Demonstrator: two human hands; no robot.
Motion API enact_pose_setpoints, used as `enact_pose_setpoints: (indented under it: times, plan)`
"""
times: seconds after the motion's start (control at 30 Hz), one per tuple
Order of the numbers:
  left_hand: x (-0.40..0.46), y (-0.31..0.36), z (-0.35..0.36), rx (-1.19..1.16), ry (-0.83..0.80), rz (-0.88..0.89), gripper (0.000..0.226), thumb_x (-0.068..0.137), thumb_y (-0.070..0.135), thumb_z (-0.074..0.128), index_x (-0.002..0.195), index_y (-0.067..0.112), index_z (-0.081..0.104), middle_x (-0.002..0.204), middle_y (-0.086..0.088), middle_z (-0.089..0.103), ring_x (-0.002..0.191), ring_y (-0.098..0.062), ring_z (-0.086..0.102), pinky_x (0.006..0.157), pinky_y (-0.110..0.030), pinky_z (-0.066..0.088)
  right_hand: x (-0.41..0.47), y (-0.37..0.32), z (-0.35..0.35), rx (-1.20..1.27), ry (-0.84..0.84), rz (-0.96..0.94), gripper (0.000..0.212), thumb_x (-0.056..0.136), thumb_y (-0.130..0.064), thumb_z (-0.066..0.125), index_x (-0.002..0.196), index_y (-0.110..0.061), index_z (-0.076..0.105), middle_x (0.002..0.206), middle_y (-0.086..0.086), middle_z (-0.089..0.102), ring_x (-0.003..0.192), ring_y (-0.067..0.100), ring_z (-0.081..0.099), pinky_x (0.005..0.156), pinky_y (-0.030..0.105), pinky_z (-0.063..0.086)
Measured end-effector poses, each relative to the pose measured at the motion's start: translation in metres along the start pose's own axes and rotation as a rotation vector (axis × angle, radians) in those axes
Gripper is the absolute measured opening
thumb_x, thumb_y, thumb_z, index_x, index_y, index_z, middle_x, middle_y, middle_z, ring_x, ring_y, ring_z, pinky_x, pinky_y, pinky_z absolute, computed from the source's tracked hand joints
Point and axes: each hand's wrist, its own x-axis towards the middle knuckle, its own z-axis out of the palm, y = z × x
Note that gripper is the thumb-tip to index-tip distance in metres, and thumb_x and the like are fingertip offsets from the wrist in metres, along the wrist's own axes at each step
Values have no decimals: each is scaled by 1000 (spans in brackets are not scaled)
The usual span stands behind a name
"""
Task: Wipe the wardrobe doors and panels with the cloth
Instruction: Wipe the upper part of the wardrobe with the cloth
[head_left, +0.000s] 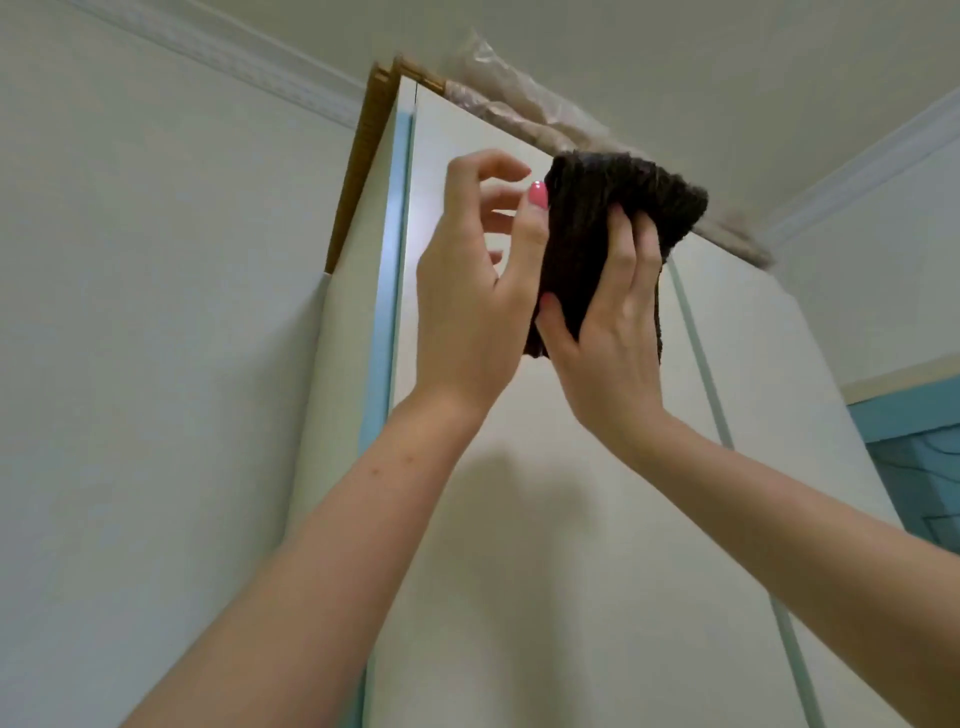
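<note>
- Facing the tall cream-white wardrobe door (519, 519) behind both hands, we see its pale panels run up to plastic-wrapped bundles (519, 104) above our fingers.
- We hold the dark brown ribbed cloth (597, 223) bunched between the hands, near the door's top; it looks soft, light and floppy, best gripped mid-fold.
- Our right hand (608, 332) is closed on it.
- Our left hand (467, 291) is spread loose, thumb touching the cloth's edge.
</note>
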Motion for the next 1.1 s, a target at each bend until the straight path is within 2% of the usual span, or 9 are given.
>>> enact_pose_setpoints:
  times: [0.07,0.17,0.27,0.33,0.4,0.57,0.7,0.93,1.1]
  plan:
    - [4,-18,8,162,9,34,18,93,24,45,108,16,51,93,13,58,90,-1,57,73,-7,42,33,14,7,22,24,3,73,88,-24,48,151,-6,14,156,21,15,144,39,17,114,56,25]
    - [3,-49,15,515,-141,55,25,93,24,43,115,18,53,113,7,58,104,-6,51,77,-3,33,72,26,18,30,3,8,76,88,-24,45,153,-12,8,155,17,22,145,37,15,114,58,22]
    - [12,-71,22,781,-259,25,36,95,23,39,130,18,45,133,2,49,124,-14,41,93,-17,29,90,36,33,79,-113,16,81,89,-20,44,153,-28,-3,151,19,25,146,36,8,113,62,18]
    - [25,-80,24,894,-307,-34,43,97,23,35,139,16,35,144,-1,39,134,-16,30,108,-30,22,93,36,45,85,-191,26,80,91,-19,43,152,-34,-7,154,24,15,147,36,1,114,63,13]
    - [36,-83,24,999,-370,-83,47,98,21,31,144,14,25,150,-3,28,140,-16,19,113,-35,9,93,36,59,60,-244,33,79,93,-20,41,151,-37,-9,157,26,2,147,36,-5,113,63,8]
    - [58,-83,15,1090,-309,-28,51,95,19,32,144,10,23,148,-8,31,137,-21,24,114,-37,12,103,28,87,175,-385,27,60,100,-37,36,150,-46,4,158,16,-14,147,34,-11,112,66,5]
    - [64,-84,-2,1160,-355,-14,52,97,22,30,147,13,17,155,-5,20,142,-15,12,113,-31,5,107,11,120,-67,-694,-111,54,100,-50,25,148,-49,1,159,9,-19,144,42,-18,106,75,-3]
    - [56,-87,-20,1200,-427,-11,48,97,24,32,144,18,26,146,-2,36,132,-20,31,109,-36,20,132,1,145,-125,-606,-7,59,95,-66,16,148,-50,-3,161,10,-10,144,44,-14,105,75,-5]
    - [52,-96,-4,1246,-450,-21,47,98,25,29,144,17,23,149,-4,30,136,-18,23,111,-37,11,134,12,147,-126,-577,-80,57,95,-66,16,148,-50,1,162,7,-8,145,39,-17,106,73,-5]
